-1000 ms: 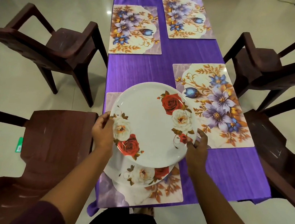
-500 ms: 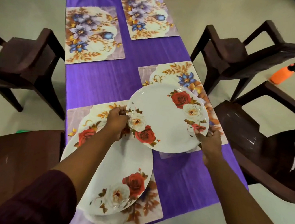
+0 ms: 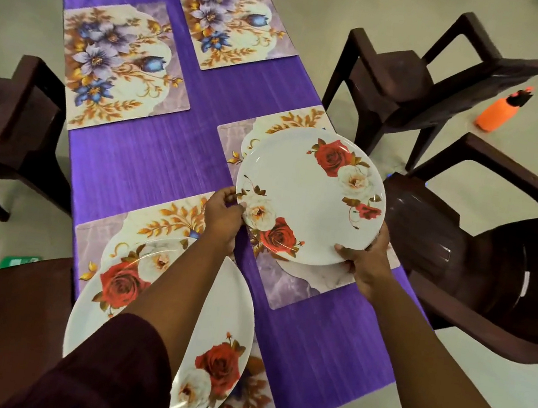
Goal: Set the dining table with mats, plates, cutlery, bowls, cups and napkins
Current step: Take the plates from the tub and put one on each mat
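While both hands grip it, the rose plate [image 3: 310, 194] sits right of centre over the near right mat [image 3: 298, 279], seemingly just above it. Left hand [image 3: 222, 219] pinches the plate's left rim, thumb on top; right hand [image 3: 365, 262] curls under the lower right edge. Two plates show; the second plate [image 3: 131, 285] lies on the lower left mat [image 3: 158, 219]. Four mats cover the purple tablecloth [image 3: 148, 166]; four chairs surround it.

Floor [image 3: 375, 4]: pale glossy tiles.
Chairs [image 3: 416, 82]: dark brown plastic armchairs on both sides of the tabletop [image 3: 148, 166], which is draped in purple cloth.
Bottle [image 3: 496, 113]: orange, on the floor at right.
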A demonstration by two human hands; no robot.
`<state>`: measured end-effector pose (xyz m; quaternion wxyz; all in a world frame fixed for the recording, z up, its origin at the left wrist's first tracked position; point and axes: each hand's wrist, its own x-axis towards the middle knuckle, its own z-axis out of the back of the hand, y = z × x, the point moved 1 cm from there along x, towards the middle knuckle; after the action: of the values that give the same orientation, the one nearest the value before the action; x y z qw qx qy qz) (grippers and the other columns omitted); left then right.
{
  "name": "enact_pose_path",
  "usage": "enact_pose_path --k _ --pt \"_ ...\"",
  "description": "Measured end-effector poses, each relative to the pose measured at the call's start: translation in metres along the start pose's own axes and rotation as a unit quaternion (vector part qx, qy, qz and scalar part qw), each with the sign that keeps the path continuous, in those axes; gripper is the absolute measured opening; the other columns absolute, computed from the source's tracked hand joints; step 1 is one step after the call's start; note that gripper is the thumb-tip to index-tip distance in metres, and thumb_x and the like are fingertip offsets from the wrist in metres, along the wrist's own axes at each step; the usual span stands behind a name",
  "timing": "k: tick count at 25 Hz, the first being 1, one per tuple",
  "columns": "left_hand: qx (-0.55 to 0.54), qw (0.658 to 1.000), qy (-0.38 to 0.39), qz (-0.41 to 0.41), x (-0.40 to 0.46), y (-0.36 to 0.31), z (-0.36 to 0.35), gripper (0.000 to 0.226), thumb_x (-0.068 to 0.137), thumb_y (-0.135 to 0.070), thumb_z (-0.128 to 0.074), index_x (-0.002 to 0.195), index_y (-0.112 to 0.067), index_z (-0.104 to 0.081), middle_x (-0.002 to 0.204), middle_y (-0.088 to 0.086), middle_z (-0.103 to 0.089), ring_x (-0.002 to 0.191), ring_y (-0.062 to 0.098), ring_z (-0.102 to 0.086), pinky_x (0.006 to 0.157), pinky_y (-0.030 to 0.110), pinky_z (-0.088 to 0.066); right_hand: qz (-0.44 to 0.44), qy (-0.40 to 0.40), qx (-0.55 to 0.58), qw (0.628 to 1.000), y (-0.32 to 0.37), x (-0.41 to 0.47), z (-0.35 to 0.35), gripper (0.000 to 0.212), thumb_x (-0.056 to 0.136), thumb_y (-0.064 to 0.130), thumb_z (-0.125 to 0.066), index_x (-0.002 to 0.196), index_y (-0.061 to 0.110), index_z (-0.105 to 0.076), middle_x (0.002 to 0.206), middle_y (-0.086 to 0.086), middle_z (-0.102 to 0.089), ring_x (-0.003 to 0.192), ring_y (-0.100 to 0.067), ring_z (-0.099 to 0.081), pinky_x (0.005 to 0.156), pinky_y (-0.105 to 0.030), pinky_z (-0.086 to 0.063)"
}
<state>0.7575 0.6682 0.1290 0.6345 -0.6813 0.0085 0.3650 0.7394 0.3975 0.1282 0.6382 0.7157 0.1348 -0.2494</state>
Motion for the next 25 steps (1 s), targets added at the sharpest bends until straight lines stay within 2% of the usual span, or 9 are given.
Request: enact_pose_path --k 3,4,7,9,12,14,17,20,25 --pt "0.062 0.998 -0.023 -0.003 0.01 0.001 -0.004 0.029 0.089 0.007 -0.058 0.113 -0.008 -0.063 0.112 0.008 -0.068 0.104 0.023 -0.065 0.092 0.043 -0.055 0.004 0.03 -0.058 0.998 0.001 0.004 0.007 0.1 0.07 -0.003 -0.08 0.145 0.033 -0.025 0.135 -0.001 -0.053 0.123 -0.027 -0.052 0.07 -0.033 -0.06" --pt "0.087 0.996 -0.032 -0.005 0.011 0.003 -0.004 0.029 0.089 0.006 -0.058 0.115 -0.008 -0.063 0.114 0.008 -0.068 0.104 0.023 -0.064 0.092 0.041 -0.055 0.007 0.035 -0.073 0.997 0.001 0.004 0.008 0.1 0.071 -0.001 -0.081 0.146 0.032 -0.023 0.135 -0.002 -0.052 0.123 -0.027 -0.052 0.072 -0.034 -0.06" --pt "0.142 0.989 -0.041 -0.011 0.012 0.005 -0.005 0.032 0.092 0.001 -0.056 0.123 -0.008 -0.059 0.117 0.006 -0.066 0.107 0.022 -0.063 0.09 0.038 -0.056 0.026 0.024 -0.106 0.994 -0.003 0.007 0.007 0.1 0.071 0.001 -0.082 0.146 0.031 -0.023 0.136 0.0 -0.051 0.125 -0.024 -0.049 0.09 -0.048 -0.056" --pt "0.171 0.984 -0.039 -0.015 0.01 0.003 -0.005 0.034 0.092 0.0 -0.053 0.124 -0.008 -0.055 0.116 0.005 -0.064 0.105 0.021 -0.061 0.082 0.03 -0.055 0.033 0.005 -0.122 0.992 -0.003 0.004 0.003 0.099 0.072 0.001 -0.081 0.147 0.03 -0.023 0.137 0.0 -0.049 0.126 -0.022 -0.047 0.095 -0.051 -0.052" --pt "0.229 0.973 -0.028 -0.025 0.008 0.002 -0.006 0.034 0.094 -0.001 -0.049 0.127 -0.009 -0.049 0.111 0.003 -0.058 0.098 0.017 -0.055 0.065 0.019 -0.045 0.038 -0.023 -0.159 0.986 -0.001 0.001 -0.003 0.097 0.076 0.002 -0.078 0.149 0.027 -0.02 0.14 0.0 -0.044 0.124 -0.019 -0.043 0.1 -0.044 -0.049" --pt "0.247 0.968 -0.015 -0.032 0.008 0.005 -0.004 0.036 0.094 -0.002 -0.052 0.128 -0.011 -0.046 0.115 0.004 -0.059 0.102 0.019 -0.057 0.072 0.024 -0.05 0.05 -0.024 -0.178 0.982 -0.003 0.001 -0.003 0.097 0.077 0.006 -0.078 0.149 0.028 -0.018 0.141 0.001 -0.044 0.127 -0.02 -0.042 0.103 -0.045 -0.047" --pt "0.257 0.965 0.013 -0.045 0.012 0.01 -0.001 0.048 0.088 -0.006 -0.065 0.131 -0.014 -0.043 0.125 0.009 -0.055 0.114 0.025 -0.056 0.092 0.04 -0.054 0.068 -0.016 -0.21 0.975 -0.005 -0.002 -0.008 0.091 0.082 0.012 -0.076 0.147 0.028 -0.014 0.141 0.001 -0.043 0.131 -0.021 -0.041 0.106 -0.044 -0.044" --pt "0.263 0.963 0.028 -0.055 0.013 0.013 0.0 0.055 0.087 -0.008 -0.068 0.135 -0.015 -0.041 0.131 0.009 -0.05 0.12 0.025 -0.052 0.097 0.043 -0.052 0.072 -0.022 -0.227 0.971 -0.008 -0.003 -0.011 0.088 0.084 0.014 -0.073 0.146 0.03 -0.012 0.143 0.0 -0.043 0.132 -0.021 -0.041 0.108 -0.045 -0.042" --pt "0.24 0.968 0.036 -0.063 0.018 0.02 0.004 0.056 0.089 -0.008 -0.067 0.136 -0.02 -0.041 0.134 0.005 -0.054 0.124 0.026 -0.053 0.099 0.047 -0.051 0.08 -0.04 -0.26 0.962 -0.012 0.0 -0.009 0.087 0.075 0.022 -0.082 0.142 0.027 -0.026 0.137 0.003 -0.049 0.128 -0.021 -0.047 0.103 -0.051 -0.046"
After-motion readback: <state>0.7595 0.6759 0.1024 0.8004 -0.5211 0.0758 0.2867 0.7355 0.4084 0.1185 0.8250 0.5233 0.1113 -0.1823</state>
